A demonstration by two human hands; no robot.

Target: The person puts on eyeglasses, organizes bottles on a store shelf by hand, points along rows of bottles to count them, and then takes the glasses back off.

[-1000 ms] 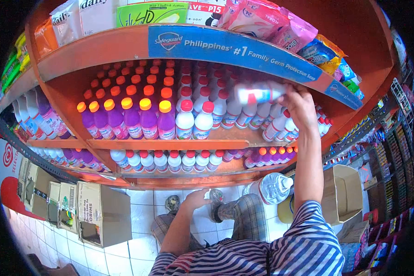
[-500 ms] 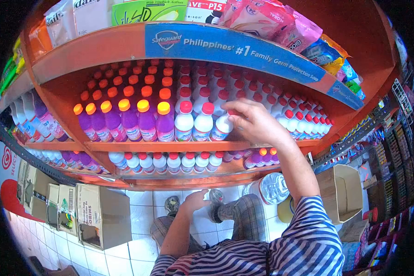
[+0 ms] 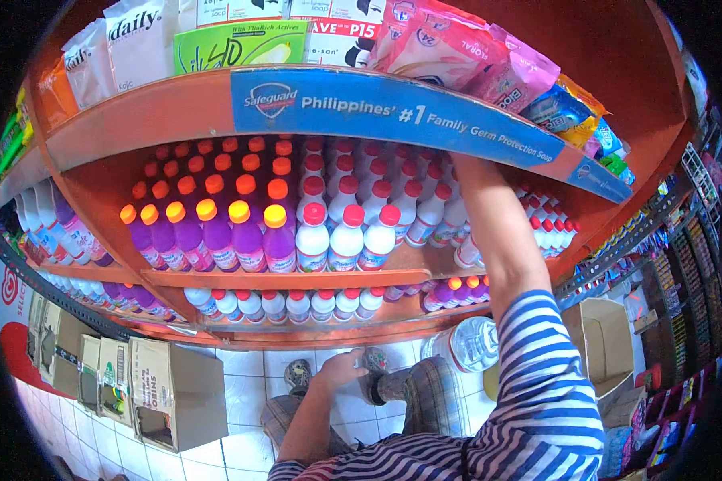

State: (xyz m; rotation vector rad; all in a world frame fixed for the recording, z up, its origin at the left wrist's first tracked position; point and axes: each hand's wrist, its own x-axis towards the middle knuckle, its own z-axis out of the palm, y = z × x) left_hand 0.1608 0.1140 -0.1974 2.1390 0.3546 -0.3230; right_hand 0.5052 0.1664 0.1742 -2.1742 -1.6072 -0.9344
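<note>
My right forearm reaches up into the middle shelf [image 3: 321,279], and the hand is hidden behind the blue-labelled shelf edge [image 3: 409,112] above. White bottles with red caps [image 3: 346,244] stand in rows to the left of the forearm, and more white bottles [image 3: 549,232] are to its right. Purple bottles with orange caps [image 3: 217,240] fill the shelf's left part. Low over my knees is my left hand [image 3: 344,369], its fingers partly curled; whether they hold anything is unclear.
Open cardboard boxes [image 3: 186,393] stand on the floor at the left, another box [image 3: 606,341] at the right. A large clear bottle [image 3: 472,345] is beside my knee. Soap boxes [image 3: 241,46] and pink packs [image 3: 449,48] line the top shelf. A lower shelf holds more bottles [image 3: 297,306].
My right hand first brought a white bottle leftward to the front row, where a third front bottle now stands. It has since left that bottle and reached deeper into the shelf. The view has shifted slightly.
</note>
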